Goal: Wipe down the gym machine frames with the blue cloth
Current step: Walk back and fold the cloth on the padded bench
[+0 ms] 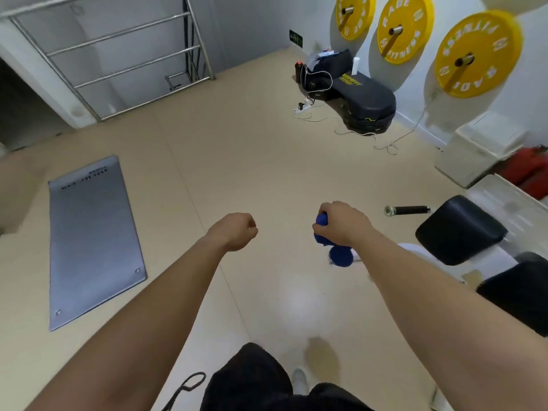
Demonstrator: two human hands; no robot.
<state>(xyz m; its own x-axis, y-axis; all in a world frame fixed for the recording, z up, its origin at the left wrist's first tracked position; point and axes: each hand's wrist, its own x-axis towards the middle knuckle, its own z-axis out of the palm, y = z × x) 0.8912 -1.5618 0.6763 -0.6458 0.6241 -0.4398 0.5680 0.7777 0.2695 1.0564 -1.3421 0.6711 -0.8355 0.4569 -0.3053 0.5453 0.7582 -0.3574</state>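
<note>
My right hand (344, 222) grips a bunched blue cloth (324, 232); part of the cloth hangs below the fist. My left hand (237, 231) is held out beside it, fingers curled into a loose fist with nothing in it. Both hands hover over the beige floor. To the right stands a gym machine with black pads (459, 229) and a white frame (424, 255); a black-gripped handle bar (406, 210) sticks out from it toward my right hand, a short gap away.
A grey exercise mat (95, 241) lies on the floor at left. A black bench pad with a bag and cables (353, 93) sits by the far wall. Yellow weight plates (477, 53) hang on the right wall. A steel railing (118, 54) guards a stairwell at back left.
</note>
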